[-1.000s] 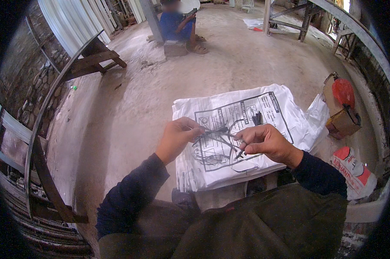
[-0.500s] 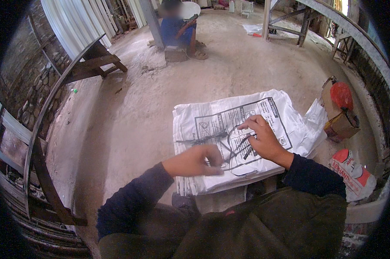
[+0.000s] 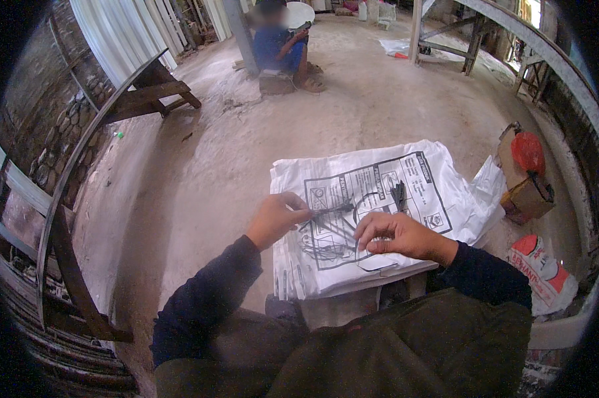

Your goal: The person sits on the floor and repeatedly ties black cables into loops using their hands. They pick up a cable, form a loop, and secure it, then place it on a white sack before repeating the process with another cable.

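A stack of white printed sacks lies in front of my knees, with thin black strips spread over its top. My left hand is over the stack's left side, thumb and fingers pinched on the end of these strips. Farther right, my right hand hovers low over the print with its fingers curled; a thin strip seems to run to its fingertips, but what they grip is unclear. Beyond that hand rests a short black bundle of strips. Fine dark loops lie between my hands.
On the right stand a torn cardboard box and a red plastic bag, with a red-and-white sack nearer me. A person sits on a block by a post. Wooden benches flank the dusty floor.
My left hand has moved up and left onto the strips' end. My right hand has come down toward me, and a black bundle now shows lying on the sack beyond it.
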`<state>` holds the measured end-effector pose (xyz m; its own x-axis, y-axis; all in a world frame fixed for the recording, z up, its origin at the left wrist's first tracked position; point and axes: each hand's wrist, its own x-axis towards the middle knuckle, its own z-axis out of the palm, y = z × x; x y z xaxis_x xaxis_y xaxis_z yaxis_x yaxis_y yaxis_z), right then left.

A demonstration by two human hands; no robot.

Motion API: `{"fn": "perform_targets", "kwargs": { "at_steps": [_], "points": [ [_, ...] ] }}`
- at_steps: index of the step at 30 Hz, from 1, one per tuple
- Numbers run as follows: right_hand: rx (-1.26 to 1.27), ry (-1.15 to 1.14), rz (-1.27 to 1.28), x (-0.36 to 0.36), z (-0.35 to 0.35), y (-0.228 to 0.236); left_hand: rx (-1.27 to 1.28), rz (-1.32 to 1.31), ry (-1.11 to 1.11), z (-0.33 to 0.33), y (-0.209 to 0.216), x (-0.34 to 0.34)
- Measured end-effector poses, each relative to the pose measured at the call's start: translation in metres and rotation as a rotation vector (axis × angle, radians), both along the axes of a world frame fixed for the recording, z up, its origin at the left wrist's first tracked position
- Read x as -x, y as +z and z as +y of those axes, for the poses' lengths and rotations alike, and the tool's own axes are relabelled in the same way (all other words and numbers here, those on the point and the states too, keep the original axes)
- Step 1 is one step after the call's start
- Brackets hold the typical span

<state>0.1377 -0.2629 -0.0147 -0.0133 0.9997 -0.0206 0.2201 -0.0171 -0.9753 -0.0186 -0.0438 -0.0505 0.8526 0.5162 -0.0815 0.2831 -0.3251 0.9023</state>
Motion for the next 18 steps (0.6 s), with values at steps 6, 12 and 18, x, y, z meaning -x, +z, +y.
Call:
{"fn": "perform_targets", "kwargs": {
  "at_steps": [6,12,18],
  "points": [
    [-0.1,0.112,-0.01,0.0,0.0,0.0,-0.024,0.017,-0.067,-0.008,0.003,-0.002],
    [-0.037,-0.199,0.021,-0.005,-0.002,-0.007,0.11,-0.021,-0.183,-0.035,0.027,0.0],
    [-0.125,-0.453,-0.214,-0.015,0.003,-0.026,0.074,-0.225,-0.548,-0.065,0.031,-0.002]
  ]
}}
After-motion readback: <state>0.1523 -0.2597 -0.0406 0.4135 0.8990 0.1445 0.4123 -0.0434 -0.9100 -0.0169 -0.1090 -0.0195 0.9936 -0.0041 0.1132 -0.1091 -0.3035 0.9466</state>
